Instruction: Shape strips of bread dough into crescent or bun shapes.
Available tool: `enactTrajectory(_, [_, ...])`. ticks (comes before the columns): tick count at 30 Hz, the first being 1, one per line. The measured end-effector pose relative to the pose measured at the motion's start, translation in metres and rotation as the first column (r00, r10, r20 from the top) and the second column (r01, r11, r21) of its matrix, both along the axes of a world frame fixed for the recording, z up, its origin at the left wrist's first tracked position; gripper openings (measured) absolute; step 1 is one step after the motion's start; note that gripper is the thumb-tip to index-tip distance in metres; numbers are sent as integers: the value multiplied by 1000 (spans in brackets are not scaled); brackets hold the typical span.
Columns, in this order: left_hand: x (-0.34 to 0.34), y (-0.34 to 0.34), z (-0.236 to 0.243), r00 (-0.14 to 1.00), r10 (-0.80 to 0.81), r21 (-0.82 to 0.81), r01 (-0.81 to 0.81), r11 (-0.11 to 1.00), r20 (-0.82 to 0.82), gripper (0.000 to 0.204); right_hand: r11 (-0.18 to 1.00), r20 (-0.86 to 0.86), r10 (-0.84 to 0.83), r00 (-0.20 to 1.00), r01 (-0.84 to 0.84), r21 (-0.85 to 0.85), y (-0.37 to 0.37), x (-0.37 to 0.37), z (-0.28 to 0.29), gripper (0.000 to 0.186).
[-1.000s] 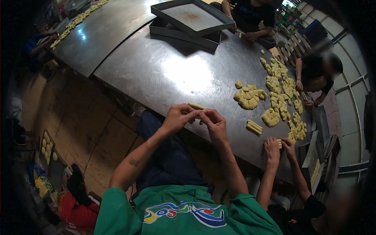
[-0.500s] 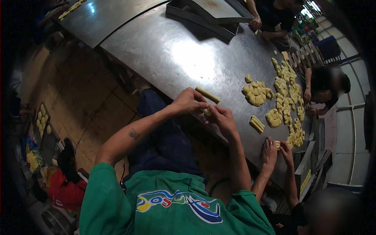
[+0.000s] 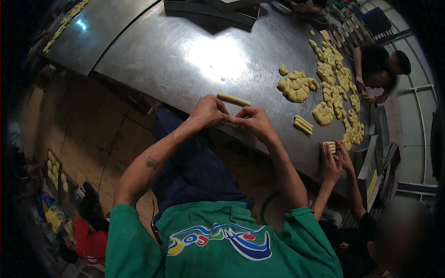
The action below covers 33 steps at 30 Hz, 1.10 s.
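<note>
My left hand and my right hand meet at the fingertips over the near edge of the steel table, both pinched on a small dough piece, mostly hidden by the fingers. A pale yellow dough roll lies just beyond them. To the right lie a bundle of dough rolls and mounds of cut dough pieces.
Steel trays are stacked at the far edge. A co-worker's hands hold dough rolls at the lower right; other people work across the table. A floor tray holds dough at the left.
My hands have shifted on the dough piece, which showed as a lump half a second ago and is now more covered. The view has shifted, and the co-worker's hands beside me have moved.
</note>
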<state>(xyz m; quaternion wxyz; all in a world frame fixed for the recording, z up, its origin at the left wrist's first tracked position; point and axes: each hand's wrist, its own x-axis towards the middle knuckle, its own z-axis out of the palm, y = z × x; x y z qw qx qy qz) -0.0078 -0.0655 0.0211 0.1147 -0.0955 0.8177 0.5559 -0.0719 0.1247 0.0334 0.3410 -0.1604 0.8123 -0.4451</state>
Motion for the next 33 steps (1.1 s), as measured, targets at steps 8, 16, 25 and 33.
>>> enactTrajectory(8, [17,-13,-22,944,-90,-513,-91,853,-318,32,918,-513,163,843,61,392,4,8,-13,29])
enactTrajectory(16, [11,-12,-13,984,-79,-478,-7,878,-161,39,980,-54,-60,997,69,188,13,0,-10,48])
enactTrajectory(25, [-4,-18,-7,958,-274,-638,160,754,-83,49,854,-285,208,936,-32,519,16,-9,-17,74])
enactTrajectory(33, [-6,-15,-5,969,-237,-594,149,791,-74,58,829,-440,436,785,-160,536,23,-18,-12,80])
